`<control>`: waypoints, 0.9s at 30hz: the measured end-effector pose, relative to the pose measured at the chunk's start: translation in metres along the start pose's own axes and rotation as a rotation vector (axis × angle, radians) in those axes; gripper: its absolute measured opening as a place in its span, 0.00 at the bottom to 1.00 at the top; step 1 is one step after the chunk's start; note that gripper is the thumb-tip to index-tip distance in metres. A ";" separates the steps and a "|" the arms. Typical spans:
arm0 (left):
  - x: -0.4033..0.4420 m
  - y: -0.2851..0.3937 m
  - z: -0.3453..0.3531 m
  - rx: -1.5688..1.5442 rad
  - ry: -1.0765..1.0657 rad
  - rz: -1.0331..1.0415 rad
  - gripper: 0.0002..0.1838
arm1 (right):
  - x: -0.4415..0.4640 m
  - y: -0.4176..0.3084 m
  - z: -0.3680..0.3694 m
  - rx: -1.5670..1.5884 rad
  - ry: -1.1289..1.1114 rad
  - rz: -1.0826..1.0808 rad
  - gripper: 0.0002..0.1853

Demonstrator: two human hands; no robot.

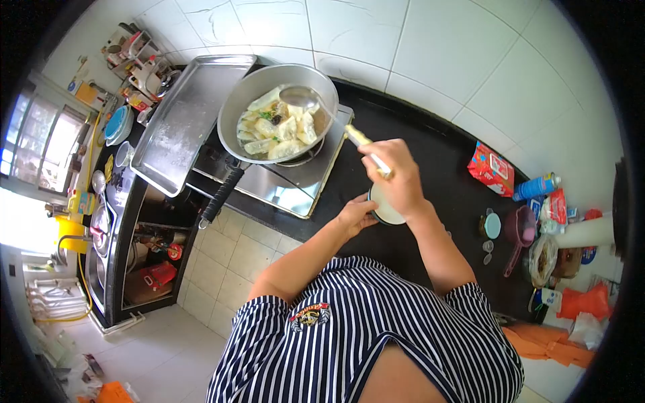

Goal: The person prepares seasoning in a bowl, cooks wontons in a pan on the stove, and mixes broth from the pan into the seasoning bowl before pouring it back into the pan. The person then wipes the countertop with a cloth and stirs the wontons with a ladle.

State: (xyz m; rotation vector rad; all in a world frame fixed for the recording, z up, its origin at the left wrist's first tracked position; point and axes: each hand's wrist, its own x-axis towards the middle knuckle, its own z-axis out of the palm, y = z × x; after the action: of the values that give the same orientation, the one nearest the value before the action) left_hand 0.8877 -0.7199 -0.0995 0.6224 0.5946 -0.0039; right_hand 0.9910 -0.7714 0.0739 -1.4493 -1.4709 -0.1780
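Observation:
My right hand (pixel 396 171) is closed round the pale handle of a ladle (pixel 300 97). The ladle's round metal head is over the far right part of a grey pan (pixel 232 107), which stands on the stove. Folded dumplings (pixel 287 131) lie in the pan with bits of green and something dark among them. Low in front of me, my left hand (pixel 356 216) grips the edge of a white bowl (pixel 384 203) with a dark rim. My right hand and forearm hide part of this bowl. The ladle is apart from the bowl.
The pan's black handle (pixel 223 195) juts toward me over the steel stove top (pixel 302 191). A large metal tray (pixel 181 114) lies to the left. On the right are a red packet (pixel 490 169), a blue can (pixel 536 187) and a pink dipper (pixel 520 228).

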 end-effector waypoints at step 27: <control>-0.314 -0.297 -0.369 0.184 1.166 -0.244 0.19 | 0.040 0.001 0.117 -0.182 0.010 -0.148 0.16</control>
State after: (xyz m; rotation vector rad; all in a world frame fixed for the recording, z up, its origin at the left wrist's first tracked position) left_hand 0.3800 -0.8134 -0.3377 0.6948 1.8117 0.0815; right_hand 0.9388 -0.6626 0.0464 -1.4804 -1.5877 -0.4196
